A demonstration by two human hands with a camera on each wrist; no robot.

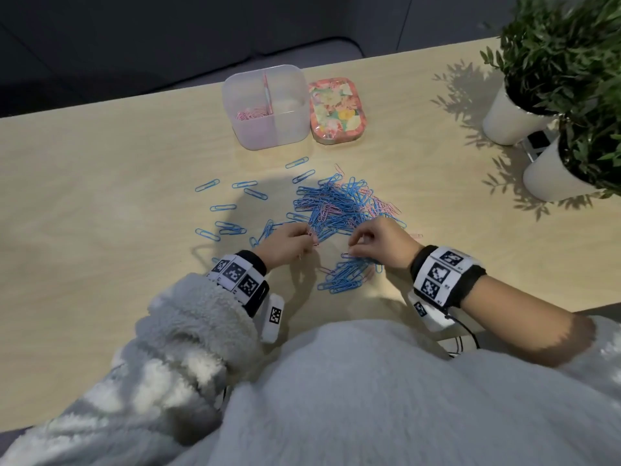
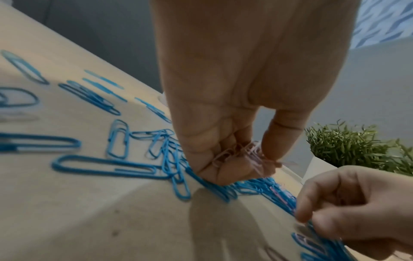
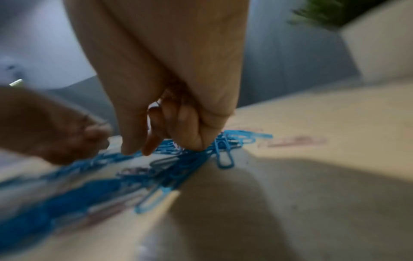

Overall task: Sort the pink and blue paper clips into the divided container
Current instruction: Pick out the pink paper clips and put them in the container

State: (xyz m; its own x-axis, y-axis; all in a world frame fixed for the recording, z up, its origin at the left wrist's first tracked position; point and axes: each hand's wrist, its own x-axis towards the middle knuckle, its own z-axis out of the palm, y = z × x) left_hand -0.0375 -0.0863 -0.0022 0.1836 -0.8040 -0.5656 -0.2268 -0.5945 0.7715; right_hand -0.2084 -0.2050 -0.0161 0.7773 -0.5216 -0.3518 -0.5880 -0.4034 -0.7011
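wooden desk (image 1: 100, 183): left hand (image 1: 285, 242) fingers clamp pink clips (image 2: 236, 155); right hand (image 1: 379, 238) fingers curled, grip unclear; two plants.

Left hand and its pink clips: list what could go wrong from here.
1. The left hand holds a loose bunch of pink clips; some may slip out on the way to the divided container.
2. Its fingers touch the blue pile, so a tangled blue clip could ride along into the pink compartment.

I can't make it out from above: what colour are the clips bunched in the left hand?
Pink clips, clearest in the left wrist view.
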